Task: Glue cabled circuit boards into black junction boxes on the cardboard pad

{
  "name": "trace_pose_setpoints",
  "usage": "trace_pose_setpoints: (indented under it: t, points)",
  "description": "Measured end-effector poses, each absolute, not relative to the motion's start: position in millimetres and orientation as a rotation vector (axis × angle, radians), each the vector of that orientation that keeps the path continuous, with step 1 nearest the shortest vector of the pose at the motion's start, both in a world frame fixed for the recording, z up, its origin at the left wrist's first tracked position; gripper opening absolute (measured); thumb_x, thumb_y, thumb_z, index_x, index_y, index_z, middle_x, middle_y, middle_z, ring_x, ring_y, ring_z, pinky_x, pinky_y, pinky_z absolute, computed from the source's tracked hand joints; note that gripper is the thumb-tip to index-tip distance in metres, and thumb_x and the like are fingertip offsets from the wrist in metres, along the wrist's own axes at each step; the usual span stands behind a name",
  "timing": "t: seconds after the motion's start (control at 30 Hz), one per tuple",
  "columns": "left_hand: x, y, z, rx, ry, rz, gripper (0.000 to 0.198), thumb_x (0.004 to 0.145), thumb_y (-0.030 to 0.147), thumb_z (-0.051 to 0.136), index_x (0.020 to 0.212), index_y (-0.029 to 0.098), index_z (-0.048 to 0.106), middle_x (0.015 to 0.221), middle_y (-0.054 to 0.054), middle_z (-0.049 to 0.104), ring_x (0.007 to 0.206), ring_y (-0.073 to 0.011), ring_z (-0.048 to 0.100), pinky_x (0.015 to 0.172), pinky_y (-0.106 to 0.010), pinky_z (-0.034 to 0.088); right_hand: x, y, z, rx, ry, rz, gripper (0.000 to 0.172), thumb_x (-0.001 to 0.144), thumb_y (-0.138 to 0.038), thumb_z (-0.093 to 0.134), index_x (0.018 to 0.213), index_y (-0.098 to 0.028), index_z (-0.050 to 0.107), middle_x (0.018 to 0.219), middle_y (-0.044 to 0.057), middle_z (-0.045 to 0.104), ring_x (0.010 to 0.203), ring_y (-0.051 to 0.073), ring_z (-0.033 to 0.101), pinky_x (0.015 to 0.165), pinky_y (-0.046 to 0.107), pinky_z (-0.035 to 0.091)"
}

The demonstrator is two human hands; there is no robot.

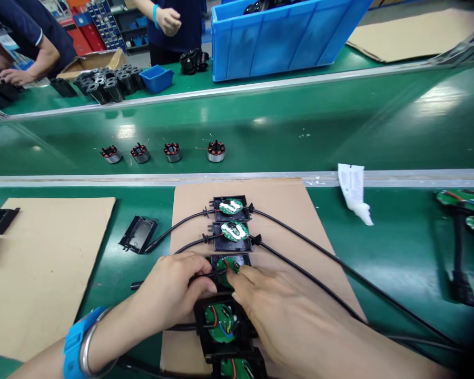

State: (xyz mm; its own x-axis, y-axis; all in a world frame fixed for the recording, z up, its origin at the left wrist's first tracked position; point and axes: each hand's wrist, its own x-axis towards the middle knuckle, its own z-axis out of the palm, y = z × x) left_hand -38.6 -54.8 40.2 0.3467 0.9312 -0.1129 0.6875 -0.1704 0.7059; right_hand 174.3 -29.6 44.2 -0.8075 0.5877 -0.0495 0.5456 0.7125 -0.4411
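A green round circuit board [226, 265] sits in a black plastic housing [243, 258], third from the back on the cardboard sheet [276, 197]. My left hand [177, 281] is closed at the housing's left end, its thumb and forefinger pinching the black cable [137, 285] there. With closed fingers, my right hand [274, 305] grips the board's right edge; its fingertips hide part of the board. Two housings behind hold boards with white patches, a rear board [231, 206] and a nearer one [234, 231], with cables at both ends. In front is another housing with a green board [220, 322].
An empty black housing [139, 234] lies left of the cardboard. Several copper-wound stators [216, 151] stand in a row behind the metal rail. A crumpled white packet [353, 189] lies at right. A large blue bin [276, 42] and two other people are across the bench.
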Motion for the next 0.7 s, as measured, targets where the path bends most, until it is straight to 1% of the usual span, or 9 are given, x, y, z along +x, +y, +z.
trace_pose_setpoints:
  t: [0.07,0.13,0.23,0.33,0.43,0.53,0.63,0.7]
  points:
    - [-39.6,-54.2,41.8,1.983,1.370,0.487,0.007,0.086,0.017,0.056,0.088,0.019,0.063,0.086,0.002,0.067,0.076,-0.0134,0.062,0.067,-0.025,0.048,173.2,-31.0,42.8,-0.941,-2.870,0.538,0.040,0.053,-0.007,0.049,0.090,-0.010,0.065,0.070,0.010,0.062,0.058,0.022,0.057,0.049,0.032,0.044]
    - [-40.2,-55.1,43.2,2.130,1.358,0.530,0.012,0.088,0.016,0.052,0.093,0.019,0.062,0.088,0.001,0.067,0.077,-0.0149,0.061,0.068,-0.027,0.050,173.1,-30.7,43.5,-0.925,-2.905,0.508,0.041,0.055,-0.006,0.050,0.092,-0.010,0.066,0.071,0.010,0.062,0.057,0.021,0.057,0.049,0.032,0.044]
    - [-39.3,-59.4,45.6,2.390,1.404,0.567,0.017,0.089,0.012,0.046,0.096,0.017,0.061,0.088,-0.002,0.064,0.076,-0.0186,0.059,0.064,-0.033,0.052,173.8,-28.3,47.9,-0.920,-2.923,0.610,0.035,0.058,-0.005,0.048,0.088,-0.014,0.065,0.075,0.008,0.063,0.063,0.020,0.059,0.055,0.031,0.045]
    - [-35.5,-64.6,48.5,2.533,1.414,0.478,0.020,0.088,0.007,0.042,0.097,0.014,0.059,0.086,-0.005,0.062,0.074,-0.0196,0.057,0.060,-0.033,0.053,174.6,-26.5,52.3,-0.955,-2.915,0.711,0.032,0.061,-0.004,0.049,0.087,-0.014,0.064,0.078,0.008,0.063,0.073,0.021,0.061,0.062,0.029,0.046]
    - [-28.3,-66.8,50.4,2.676,1.407,0.337,0.020,0.083,0.005,0.043,0.094,0.011,0.058,0.081,-0.006,0.059,0.069,-0.0207,0.055,0.054,-0.033,0.052,175.5,-26.1,53.2,-0.957,-2.898,0.787,0.032,0.062,-0.003,0.047,0.089,-0.014,0.063,0.080,0.008,0.063,0.076,0.020,0.060,0.066,0.029,0.045]
    - [-20.4,-64.4,50.1,2.823,1.413,0.125,0.014,0.076,0.004,0.046,0.082,0.011,0.057,0.072,-0.007,0.055,0.064,-0.0229,0.052,0.048,-0.035,0.049,176.3,-26.4,50.1,-0.954,-2.874,0.856,0.031,0.065,-0.002,0.046,0.089,-0.013,0.062,0.082,0.009,0.062,0.078,0.020,0.060,0.069,0.029,0.045]
    - [-17.6,-60.6,50.4,2.869,1.395,0.010,0.012,0.072,0.003,0.049,0.074,0.013,0.054,0.070,-0.006,0.053,0.064,-0.0230,0.051,0.048,-0.034,0.047,177.0,-27.2,47.8,-0.987,-2.826,0.913,0.027,0.073,-0.004,0.044,0.090,-0.013,0.062,0.084,0.010,0.063,0.080,0.020,0.060,0.072,0.030,0.044]
    - [-18.7,-61.3,52.7,2.838,1.444,0.044,0.011,0.074,0.003,0.051,0.076,0.013,0.055,0.071,-0.005,0.054,0.065,-0.0220,0.052,0.052,-0.034,0.047,178.7,-27.7,49.6,-1.051,-2.764,0.979,0.026,0.081,-0.008,0.041,0.094,-0.014,0.062,0.088,0.010,0.063,0.082,0.020,0.060,0.073,0.031,0.044]
